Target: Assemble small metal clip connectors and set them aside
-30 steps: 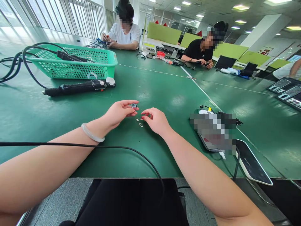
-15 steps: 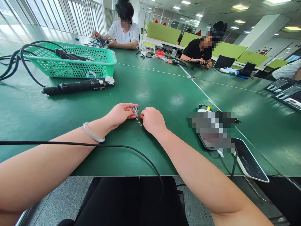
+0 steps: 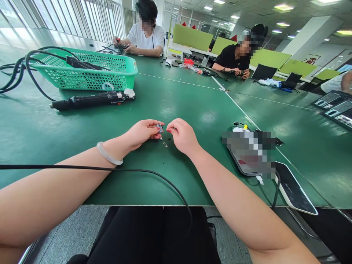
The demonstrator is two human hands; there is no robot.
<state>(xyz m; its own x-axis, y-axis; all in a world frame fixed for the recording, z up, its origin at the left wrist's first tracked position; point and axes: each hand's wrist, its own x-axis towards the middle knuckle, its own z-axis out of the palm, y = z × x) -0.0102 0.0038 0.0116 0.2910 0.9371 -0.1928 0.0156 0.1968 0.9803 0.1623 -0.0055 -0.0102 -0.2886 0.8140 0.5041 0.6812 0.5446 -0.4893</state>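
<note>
Keeping small part [image 3: 160, 128] clamped in left grip [image 3: 145, 131]; right grip [image 3: 182, 135] together (contents unclear), dark bit [image 3: 169, 139] newly visible nearby.

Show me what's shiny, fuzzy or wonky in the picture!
In the head view, pale glare spots shine on the glossy green table; the tiny silvery-grey part in the left hand looks too small and soft to make out; square blocks hide some bits; the thick white pillar leans, probably from lens or camera tilt.

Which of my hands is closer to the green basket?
Left. Your left hand is in front of the green basket, slightly right; your right hand is farther right.
</note>
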